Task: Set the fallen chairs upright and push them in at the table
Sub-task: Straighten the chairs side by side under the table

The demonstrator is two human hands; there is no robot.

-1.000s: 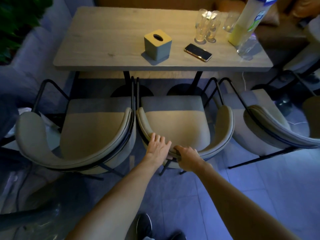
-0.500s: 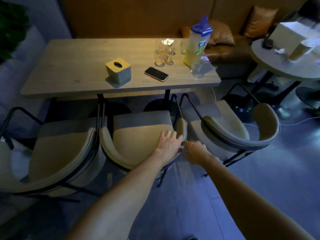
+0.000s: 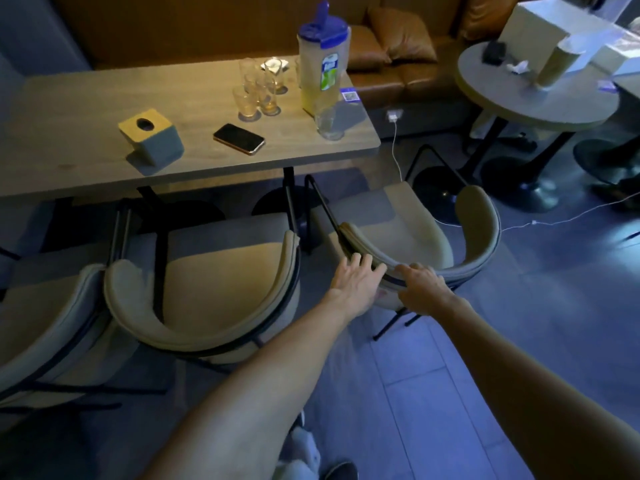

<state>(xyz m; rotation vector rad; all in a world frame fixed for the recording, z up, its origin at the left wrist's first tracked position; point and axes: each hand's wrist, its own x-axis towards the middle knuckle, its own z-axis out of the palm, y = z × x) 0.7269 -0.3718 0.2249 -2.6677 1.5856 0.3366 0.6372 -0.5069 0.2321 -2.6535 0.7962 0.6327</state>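
**Both hands on the right chair's backrest**

We are leaning over three upright chairs lined along the near side of the bench (image 3: 86, 140). Our left hand (image 3: 356, 284) is lying with fingers straight on the near curve of the backrest of the right chair (image 3: 398, 220); it is open, pressing rather than clasping. Our right hand (image 3: 424, 289) is sitting just beside it, fingers bending over the rim and gripping the backrest. This chair is standing at the bench's right end, turned at an angle, with its seat mostly out beyond the corner. The middle chair (image 3: 214, 271) and the left chair (image 3: 45, 320) are standing side by side, seat fronts close to the bench's near edge. A tissue box (image 3: 152, 136), a phone (image 3: 239, 138), some glasses (image 3: 258, 95) and a jug (image 3: 322, 64) are sitting on the bench.
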